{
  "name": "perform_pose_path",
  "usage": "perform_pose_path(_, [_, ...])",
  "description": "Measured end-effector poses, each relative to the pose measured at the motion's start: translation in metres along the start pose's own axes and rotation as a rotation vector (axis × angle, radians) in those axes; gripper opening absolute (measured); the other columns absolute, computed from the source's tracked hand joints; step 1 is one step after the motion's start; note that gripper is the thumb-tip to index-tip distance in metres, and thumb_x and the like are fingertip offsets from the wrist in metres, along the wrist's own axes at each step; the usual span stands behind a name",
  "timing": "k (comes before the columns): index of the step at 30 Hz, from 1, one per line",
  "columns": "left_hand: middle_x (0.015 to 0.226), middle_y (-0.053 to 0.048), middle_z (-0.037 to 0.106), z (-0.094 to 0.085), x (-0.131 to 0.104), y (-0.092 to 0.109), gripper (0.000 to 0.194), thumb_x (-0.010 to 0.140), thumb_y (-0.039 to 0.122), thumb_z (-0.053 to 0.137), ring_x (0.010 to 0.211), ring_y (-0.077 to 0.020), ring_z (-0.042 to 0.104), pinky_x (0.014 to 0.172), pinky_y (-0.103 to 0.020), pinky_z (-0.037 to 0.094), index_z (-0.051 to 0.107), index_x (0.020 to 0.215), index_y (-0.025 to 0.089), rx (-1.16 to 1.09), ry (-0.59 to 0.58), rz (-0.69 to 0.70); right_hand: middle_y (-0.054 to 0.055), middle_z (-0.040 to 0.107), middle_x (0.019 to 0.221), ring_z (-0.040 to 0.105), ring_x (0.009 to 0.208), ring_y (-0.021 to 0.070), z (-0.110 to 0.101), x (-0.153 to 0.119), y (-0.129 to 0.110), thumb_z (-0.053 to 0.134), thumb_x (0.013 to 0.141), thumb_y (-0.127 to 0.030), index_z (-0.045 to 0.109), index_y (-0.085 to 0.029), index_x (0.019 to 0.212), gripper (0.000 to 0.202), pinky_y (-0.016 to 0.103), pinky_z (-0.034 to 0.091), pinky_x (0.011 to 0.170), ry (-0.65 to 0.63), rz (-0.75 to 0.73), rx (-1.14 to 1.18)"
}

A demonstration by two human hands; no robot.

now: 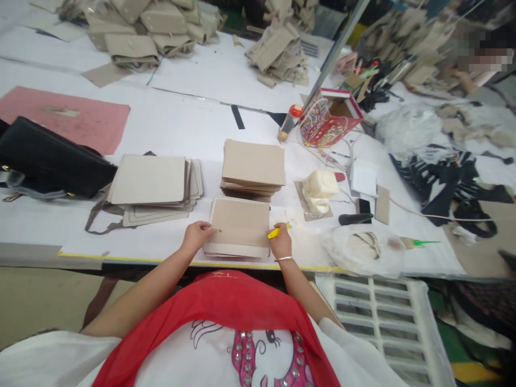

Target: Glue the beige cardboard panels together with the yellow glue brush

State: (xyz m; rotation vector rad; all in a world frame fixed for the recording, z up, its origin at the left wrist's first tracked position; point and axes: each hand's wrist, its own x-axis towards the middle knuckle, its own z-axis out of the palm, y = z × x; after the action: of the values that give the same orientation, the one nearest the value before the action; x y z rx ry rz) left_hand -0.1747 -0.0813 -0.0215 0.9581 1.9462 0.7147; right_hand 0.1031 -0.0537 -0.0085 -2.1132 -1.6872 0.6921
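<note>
If the left hand [197, 236], pinching the flat tan rectangular panel [242, 221], slackens, the slim yellow tool [273, 233] gripped by the right hand [281, 242] could push it askew.

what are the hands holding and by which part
The right hand grips a yellow tool around its middle. The left hand is at the left edge of the near beige panel; any pinch there is unclear.

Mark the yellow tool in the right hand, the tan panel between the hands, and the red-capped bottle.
Yellow tool [273, 233]: head view, on its exposed yellow end.
Tan panel [241, 221]: head view, middle of its upper face.
Red-capped bottle [287, 126]: head view, on its clear side.
</note>
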Motion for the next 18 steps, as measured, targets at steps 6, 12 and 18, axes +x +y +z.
perform_pose_path(6, [0.055, 0.002, 0.056, -0.002, -0.004, 0.012, 0.028, 0.049, 0.03, 0.07, 0.051, -0.0096, 0.048, 0.049, -0.022, 0.036, 0.062, 0.071, 0.013, -0.333, -0.078, -0.221, 0.001, 0.063, 0.077, 0.058, 0.068, 0.0181, 0.003, -0.003, 0.003, 0.054, 0.074, -0.032, 0.045, -0.021, 0.101, 0.03, 0.026, 0.038, 0.062, 0.006, -0.018, 0.046])
perform_pose_path(12, [0.052, 0.003, 0.052, -0.002, -0.004, 0.02, 0.027, 0.047, 0.028, 0.074, 0.05, -0.0091, 0.048, 0.048, -0.021, 0.037, 0.054, 0.059, 0.014, -0.347, -0.059, -0.238, 0.002, 0.061, 0.076, 0.055, 0.065, 0.0175, 0.0, -0.003, 0.001, 0.051, 0.077, -0.034, 0.046, -0.019, 0.102, 0.03, 0.025, 0.035, 0.059, 0.007, -0.025, 0.0])
perform_pose_path(18, [0.052, 0.003, 0.05, -0.004, -0.005, 0.018, 0.033, 0.047, 0.034, 0.076, 0.052, -0.0102, 0.049, 0.049, -0.022, 0.041, 0.05, 0.055, 0.015, -0.385, -0.098, -0.16, 0.002, 0.059, 0.072, 0.052, 0.059, 0.0156, -0.001, -0.004, 0.003, 0.048, 0.079, -0.034, 0.048, -0.018, 0.102, 0.029, 0.024, 0.032, 0.057, 0.021, -0.032, -0.032])
